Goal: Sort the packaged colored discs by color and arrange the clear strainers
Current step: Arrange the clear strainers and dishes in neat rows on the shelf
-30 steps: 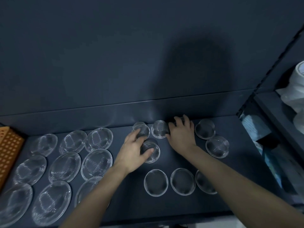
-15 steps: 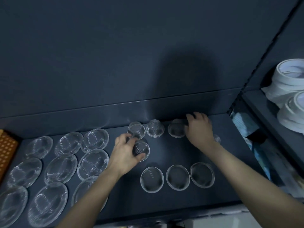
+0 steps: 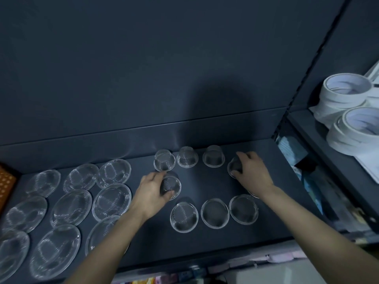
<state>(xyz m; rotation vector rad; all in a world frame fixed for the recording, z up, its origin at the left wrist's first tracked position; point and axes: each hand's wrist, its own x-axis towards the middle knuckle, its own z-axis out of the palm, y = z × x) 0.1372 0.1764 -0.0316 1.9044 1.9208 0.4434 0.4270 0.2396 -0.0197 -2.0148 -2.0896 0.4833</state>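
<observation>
Location: dark shelf (image 3: 205,249), viewed from above and in front.

1. Left hand (image 3: 152,191): clasped from the left around the middle strainer (image 3: 173,186), thumb at the near rim, fingertips on the far side. Middle strainer: small clear mesh cup, seated on the shelf just in front of the leftmost cup of the back row, nearly touching it.

2. Right hand (image 3: 253,173): fingers curled over the right strainer (image 3: 233,167), gripped from its right side. Small mesh cup at the right end of the back row; seemingly tipped toward the left, exact tilt unclear.

3. Back row (image 3: 187,160): 3 small clear cups near the rear wall, side by side, line running left to right, narrow end farther up in view. Rim up or rim down: cannot tell.

4. Front row (image 3: 214,213): 3 shallower round strainers lying flat, side by side, line also left to right, close together, not overlapping. 1 further clear rim (image 3: 253,194) mostly hidden beneath the right wrist.

5. Large strainers (image 3: 70,207): 9 flat clear dishes at the left, 3 rows of 3. Oval in outline, long axes slanting from near left to far right. Nearest right-hand dish partly under the left forearm.

6. Orange perforated panel (image 3: 6,183): left edge of the shelf.

7. White tape rolls (image 3: 346,93): stacked on the neighbouring shelf, far right.
</observation>
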